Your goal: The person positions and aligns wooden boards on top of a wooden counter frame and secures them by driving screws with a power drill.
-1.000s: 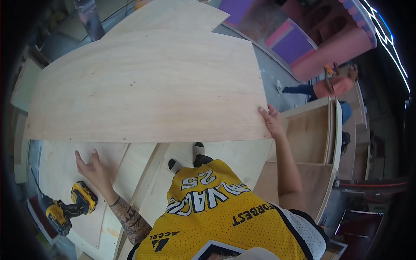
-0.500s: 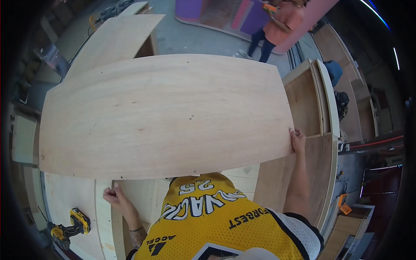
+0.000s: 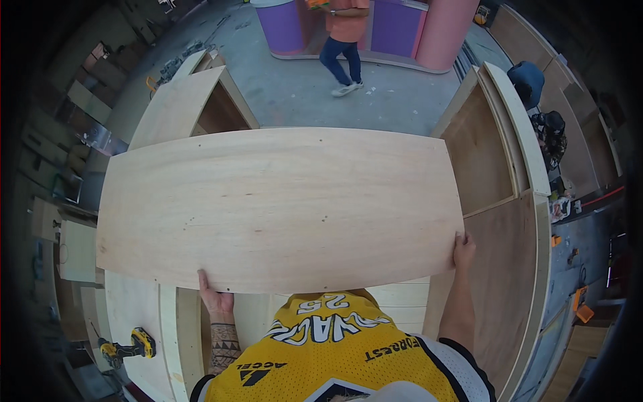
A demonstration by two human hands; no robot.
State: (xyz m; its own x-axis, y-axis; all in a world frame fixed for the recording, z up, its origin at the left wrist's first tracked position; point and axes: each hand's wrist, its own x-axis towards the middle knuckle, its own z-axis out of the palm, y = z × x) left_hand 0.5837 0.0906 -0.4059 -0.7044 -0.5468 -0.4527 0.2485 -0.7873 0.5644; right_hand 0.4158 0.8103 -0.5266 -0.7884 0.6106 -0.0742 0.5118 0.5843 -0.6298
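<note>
A wide, pale plywood panel (image 3: 281, 208) spans the space in front of me, lying across my view with small dark holes in its face. My right hand (image 3: 463, 250) grips its right edge near the close corner, fingers partly underneath. At the near edge, left of centre, my left hand (image 3: 218, 299) supports the panel with the thumb on top and the other fingers hidden below. Left of that hand, a yellow and black cordless drill (image 3: 128, 346) lies on a light wooden surface (image 3: 130, 298).
Open wooden cabinet frames stand at the right (image 3: 485, 154) and far left (image 3: 194, 107). Beyond the panel, a person in an orange shirt (image 3: 347, 40) walks on the grey floor (image 3: 288, 94) beside a purple and pink counter (image 3: 398, 33). Someone crouches at the far right (image 3: 550, 137).
My left hand has come from beside the panel onto its near edge. The panel has shifted right and nearer in the view. The person in orange appears farther left.
</note>
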